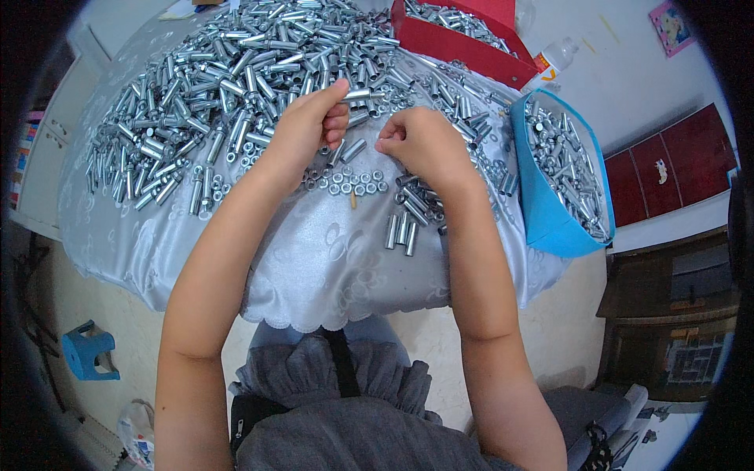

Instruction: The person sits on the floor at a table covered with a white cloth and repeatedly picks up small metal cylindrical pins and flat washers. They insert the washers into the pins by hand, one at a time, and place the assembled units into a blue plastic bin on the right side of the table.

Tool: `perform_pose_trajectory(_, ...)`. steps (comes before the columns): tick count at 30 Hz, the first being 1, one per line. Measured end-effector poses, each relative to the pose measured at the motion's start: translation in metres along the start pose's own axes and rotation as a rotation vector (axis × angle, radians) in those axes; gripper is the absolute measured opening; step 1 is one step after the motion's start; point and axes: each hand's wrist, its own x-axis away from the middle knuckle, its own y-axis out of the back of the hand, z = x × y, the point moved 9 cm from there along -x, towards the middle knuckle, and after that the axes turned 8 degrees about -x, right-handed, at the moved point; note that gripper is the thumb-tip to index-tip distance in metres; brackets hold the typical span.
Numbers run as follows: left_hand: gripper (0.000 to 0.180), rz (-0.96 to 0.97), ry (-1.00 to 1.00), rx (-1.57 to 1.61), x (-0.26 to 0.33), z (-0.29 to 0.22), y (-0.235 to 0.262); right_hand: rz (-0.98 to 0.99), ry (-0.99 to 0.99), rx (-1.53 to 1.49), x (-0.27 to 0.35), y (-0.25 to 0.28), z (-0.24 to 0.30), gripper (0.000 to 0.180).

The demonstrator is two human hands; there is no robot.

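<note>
My left hand [310, 122] is closed around a shiny metal sleeve anchor [361, 94], whose tip points right past the thumb. To its right, my right hand [424, 145] has thumb and forefinger pinched together; whatever lies between them is too small or hidden to make out. Between and below the hands, a loose metal sleeve [354, 151] rests on the cloth, with a cluster of hex nuts [360, 185] in front of it. Several metal sleeves [402, 233] lie below my right wrist. A large heap of sleeve anchors [251, 67] spreads behind and left of my left hand.
A red box [448, 43] of metal parts stands at the back right, beside a white bottle [556, 56]. At the right edge sits a blue fabric bin [542, 212] full of anchors. A pale patterned tablecloth [314, 275] covers the table; a blue stool [89, 352] is on the floor at left.
</note>
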Motion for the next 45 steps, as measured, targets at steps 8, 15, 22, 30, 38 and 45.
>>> perform_pose_trajectory(8, 0.035, -0.035, 0.021, 0.019, -0.001, 0.001, 0.004, -0.067, 0.118, -0.551, -0.006, 0.019, 0.008, 0.019)
perform_pose_trajectory(15, 0.037, -0.015, 0.061, 0.037, 0.001, 0.003, 0.000, -0.028, 0.114, -0.856, -0.003, 0.018, 0.020, 0.019)
perform_pose_trajectory(22, 0.037, 0.043, 0.067, 0.032, 0.002, 0.003, -0.002, -0.047, 0.087, -0.907, -0.006, 0.019, 0.016, 0.018)
perform_pose_trajectory(30, 0.037, 0.065, 0.077, 0.019, 0.004, 0.000, -0.005, -0.027, 0.023, -0.969, -0.009, 0.017, 0.009, 0.017)
perform_pose_trajectory(38, 0.037, 0.036, 0.077, 0.047, 0.004, 0.001, -0.001, -0.105, 0.066, -0.979, -0.009, 0.019, 0.012, 0.018)
perform_pose_trajectory(45, 0.037, -0.012, 0.069, 0.017, 0.004, 0.000, 0.001, -0.131, 0.176, -0.982, -0.005, 0.019, 0.026, 0.019)
